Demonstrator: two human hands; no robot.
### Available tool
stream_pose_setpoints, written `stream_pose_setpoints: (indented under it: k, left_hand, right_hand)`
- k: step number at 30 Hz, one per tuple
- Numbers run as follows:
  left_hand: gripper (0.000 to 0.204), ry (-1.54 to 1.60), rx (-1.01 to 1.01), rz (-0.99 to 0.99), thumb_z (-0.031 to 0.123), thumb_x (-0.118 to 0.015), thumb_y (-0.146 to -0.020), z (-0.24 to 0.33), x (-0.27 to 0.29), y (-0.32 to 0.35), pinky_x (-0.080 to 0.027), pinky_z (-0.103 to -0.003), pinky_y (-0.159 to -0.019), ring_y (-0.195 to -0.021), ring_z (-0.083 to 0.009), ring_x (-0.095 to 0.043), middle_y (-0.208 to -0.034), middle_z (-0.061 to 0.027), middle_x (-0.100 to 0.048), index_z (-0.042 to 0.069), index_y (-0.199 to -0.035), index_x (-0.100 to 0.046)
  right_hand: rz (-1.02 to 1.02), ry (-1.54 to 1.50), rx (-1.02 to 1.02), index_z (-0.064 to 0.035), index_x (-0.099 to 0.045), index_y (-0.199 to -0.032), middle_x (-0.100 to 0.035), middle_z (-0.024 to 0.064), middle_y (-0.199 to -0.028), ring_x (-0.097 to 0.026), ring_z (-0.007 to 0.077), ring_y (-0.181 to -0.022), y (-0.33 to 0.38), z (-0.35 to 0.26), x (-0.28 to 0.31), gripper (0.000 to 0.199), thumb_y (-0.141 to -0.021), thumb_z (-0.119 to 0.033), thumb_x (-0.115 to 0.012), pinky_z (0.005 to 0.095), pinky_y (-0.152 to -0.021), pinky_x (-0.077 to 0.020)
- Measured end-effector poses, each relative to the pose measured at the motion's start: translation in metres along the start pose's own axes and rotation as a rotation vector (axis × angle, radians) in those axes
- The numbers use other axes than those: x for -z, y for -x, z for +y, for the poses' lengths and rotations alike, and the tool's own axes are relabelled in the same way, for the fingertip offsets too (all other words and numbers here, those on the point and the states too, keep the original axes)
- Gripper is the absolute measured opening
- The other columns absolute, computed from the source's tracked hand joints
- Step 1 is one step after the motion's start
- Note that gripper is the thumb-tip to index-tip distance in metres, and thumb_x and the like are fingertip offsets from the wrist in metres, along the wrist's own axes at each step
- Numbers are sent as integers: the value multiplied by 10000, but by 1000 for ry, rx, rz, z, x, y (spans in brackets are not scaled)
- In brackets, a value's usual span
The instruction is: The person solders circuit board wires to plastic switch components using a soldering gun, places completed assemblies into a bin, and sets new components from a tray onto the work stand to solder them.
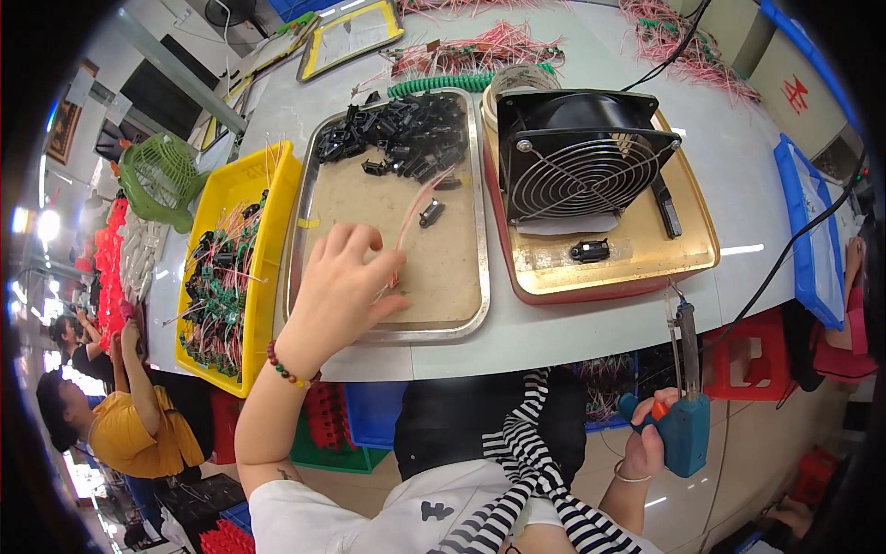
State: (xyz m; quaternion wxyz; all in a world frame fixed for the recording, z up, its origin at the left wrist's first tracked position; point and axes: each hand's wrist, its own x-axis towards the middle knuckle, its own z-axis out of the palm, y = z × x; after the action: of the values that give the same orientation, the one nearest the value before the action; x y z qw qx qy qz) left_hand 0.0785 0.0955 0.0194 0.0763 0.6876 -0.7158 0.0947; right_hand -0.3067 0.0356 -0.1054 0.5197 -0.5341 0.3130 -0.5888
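Note:
My left hand [337, 291] is over a metal-rimmed tray [449, 309], thumb and fingers curled round thin pink and white wires [413, 214]. The wires stretch up toward a pile of small black plastic parts [397, 134]; whatever end sits inside the fingers is hidden. One loose black part [431, 213] lies just right of the wires. My right hand [643, 451] grips a teal soldering gun [687, 434] with an orange trigger, below the table edge. Its tip points up, close to the front of a gold-coloured tray [637, 274].
A black fan [586, 166] with a wire grille stands on the gold tray, with a black part [590, 250] in front. Left is a yellow bin [288, 185] of wired parts. A black cable [784, 249] curves along the right. A green fan [159, 175] and other people are at left.

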Motion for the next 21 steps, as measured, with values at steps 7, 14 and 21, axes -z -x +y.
stream_pose_setpoints:
  k: [7,14,21]
  left_hand:
    - [203,429,384,-255,70,-722,-751,-15,-19,10,-542,-336,-722,-796,-247,-652,-833,-98,-629,23,-921,-622]
    - [182,960,520,-188,64,-735,-775,-13,-5,13,-533,-236,-677,-760,-98,-649,-774,-57,-627,-22,-836,-588]
    - [148,978,632,-341,67,-769,-767,-2,-7,10,-502,-245,-788,-880,-146,-596,-870,-54,-598,16,-825,-642]
  right_hand:
    - [13,-22,-22,1,-520,-1167,-536,151,-1117,-541,169,-676,-2,1,2,464,-739,-146,-624,274,-612,-403]
    - [27,9,-24,4,-526,-1154,-533,150,-1098,-539,165,-650,-6,2,-1,463,-735,-162,-629,268,-597,-400]
    - [24,35,-28,6,-527,-1147,-530,155,-1086,-529,164,-628,-7,4,-6,471,-729,-185,-632,266,-589,-393]
